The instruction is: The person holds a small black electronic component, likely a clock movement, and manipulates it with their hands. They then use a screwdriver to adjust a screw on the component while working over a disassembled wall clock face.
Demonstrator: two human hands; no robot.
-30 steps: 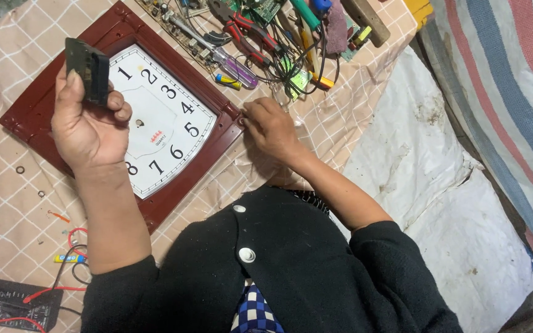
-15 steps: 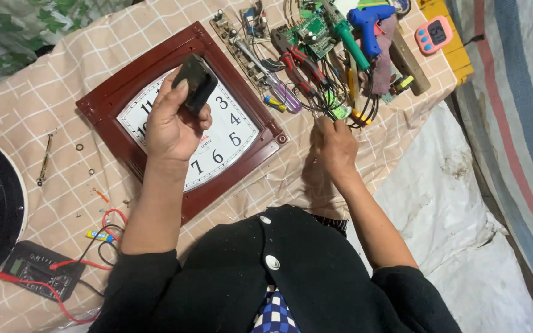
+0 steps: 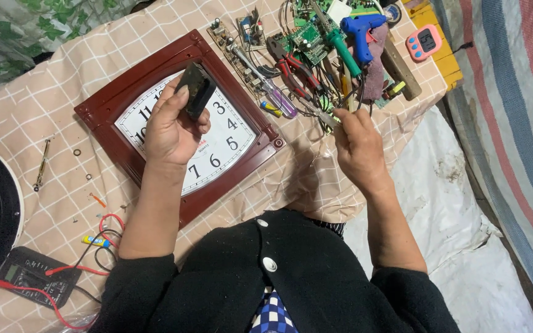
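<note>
Two hands work over a bench (image 3: 44, 105) draped in a soft beige cloth with a white check. My left hand (image 3: 171, 132) holds a small black box (image 3: 195, 89), hard plastic and roughly square, raised above the clock (image 3: 180, 126). My grip is clamped on the box, thumb on one side and fingers wrapped behind, its flat face tilted toward me, I judge so I can look it over.

The clock lies flat, face up, beneath that hand. Its frame is glossy dark red wood or plastic, squarish with rounded corners. The dial is white with black numerals, and I see no clock hands on it.

My right hand (image 3: 356, 145) reaches to the tool pile at the bench's far edge. Its fingers are pinched together on the tip of a thin metal tool (image 3: 316, 111); I cannot tell which kind. Near it lie red-handled pliers (image 3: 294, 65), a clear purple-handled screwdriver (image 3: 276, 98), green circuit boards (image 3: 306, 37), a blue glue gun (image 3: 362, 31) and a pink timer (image 3: 425, 42).

At the left, a slim screwdriver (image 3: 41, 165) and small washers (image 3: 77, 152) rest apart on the cloth. A dark multimeter (image 3: 35, 274) with red leads sits near my left elbow.
</note>
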